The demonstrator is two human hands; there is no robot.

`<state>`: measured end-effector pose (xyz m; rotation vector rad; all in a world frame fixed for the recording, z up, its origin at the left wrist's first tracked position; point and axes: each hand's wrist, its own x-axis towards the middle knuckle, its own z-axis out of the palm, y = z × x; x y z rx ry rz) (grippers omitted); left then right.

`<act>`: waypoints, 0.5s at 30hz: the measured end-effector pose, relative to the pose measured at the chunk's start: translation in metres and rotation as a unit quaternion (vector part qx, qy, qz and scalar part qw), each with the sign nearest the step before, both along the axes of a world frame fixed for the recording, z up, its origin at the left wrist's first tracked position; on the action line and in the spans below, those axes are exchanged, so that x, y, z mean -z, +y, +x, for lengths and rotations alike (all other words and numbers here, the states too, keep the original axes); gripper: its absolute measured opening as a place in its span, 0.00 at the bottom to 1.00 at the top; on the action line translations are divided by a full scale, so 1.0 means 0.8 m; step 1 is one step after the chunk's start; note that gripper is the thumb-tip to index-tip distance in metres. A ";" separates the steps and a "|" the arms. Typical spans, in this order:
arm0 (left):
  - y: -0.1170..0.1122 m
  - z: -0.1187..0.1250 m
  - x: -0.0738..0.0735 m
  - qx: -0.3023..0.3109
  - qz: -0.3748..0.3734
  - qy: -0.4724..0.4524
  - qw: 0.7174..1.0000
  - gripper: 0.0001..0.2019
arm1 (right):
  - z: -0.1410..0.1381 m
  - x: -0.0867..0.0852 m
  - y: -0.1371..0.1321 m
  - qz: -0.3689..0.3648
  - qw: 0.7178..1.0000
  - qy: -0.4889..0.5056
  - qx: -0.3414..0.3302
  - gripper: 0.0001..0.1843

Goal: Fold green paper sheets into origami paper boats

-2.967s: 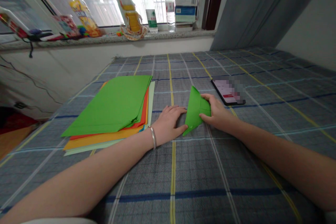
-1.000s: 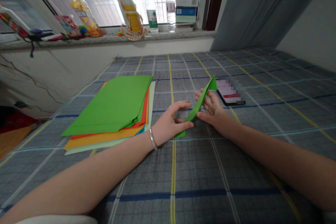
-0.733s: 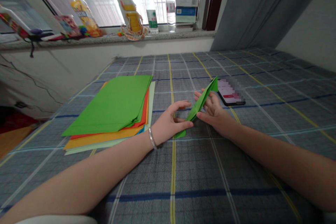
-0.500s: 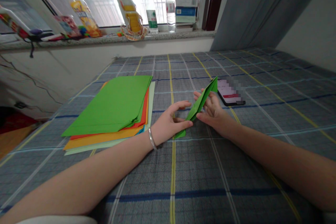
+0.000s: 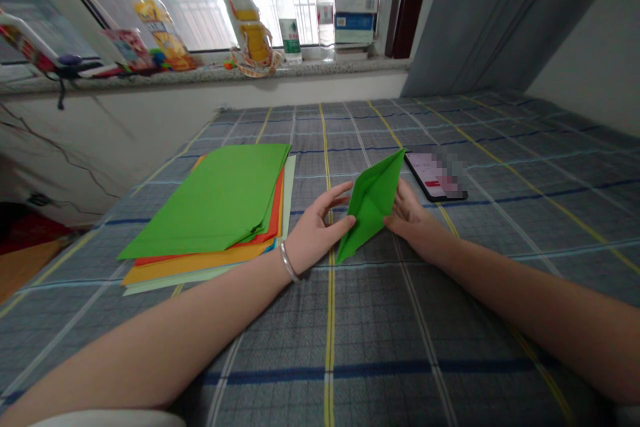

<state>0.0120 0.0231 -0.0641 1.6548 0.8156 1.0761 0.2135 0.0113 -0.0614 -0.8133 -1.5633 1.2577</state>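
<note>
A folded green paper (image 5: 373, 203), pointed at both ends, is held up on edge over the plaid cloth (image 5: 350, 320). My left hand (image 5: 317, 230), with a silver bangle at the wrist, pinches its left side between thumb and fingers. My right hand (image 5: 413, 217) grips its right side from behind, fingers partly hidden by the sheet. The paper's lower tip touches the cloth near a yellow stripe.
A stack of coloured sheets (image 5: 215, 213), green on top, lies to the left. A phone (image 5: 435, 175) with a lit screen lies just right of the paper. Bottles (image 5: 286, 17) and boxes (image 5: 354, 20) stand on the windowsill. A grey curtain (image 5: 490, 20) hangs at the right.
The green paper has turned from nearly edge-on to showing its broad face toward me. Three seconds ago it lay flat under both hands; both hands have lifted it.
</note>
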 end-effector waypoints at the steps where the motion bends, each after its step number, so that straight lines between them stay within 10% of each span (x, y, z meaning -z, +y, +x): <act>1: 0.001 0.000 0.001 0.003 -0.003 -0.009 1.000 0.27 | 0.000 0.000 0.000 0.001 1.000 -0.003 0.000 0.40; 15: 0.008 -0.001 0.011 0.043 -0.008 -0.072 0.996 0.37 | 0.002 0.008 0.009 0.038 0.996 -0.044 0.067 0.29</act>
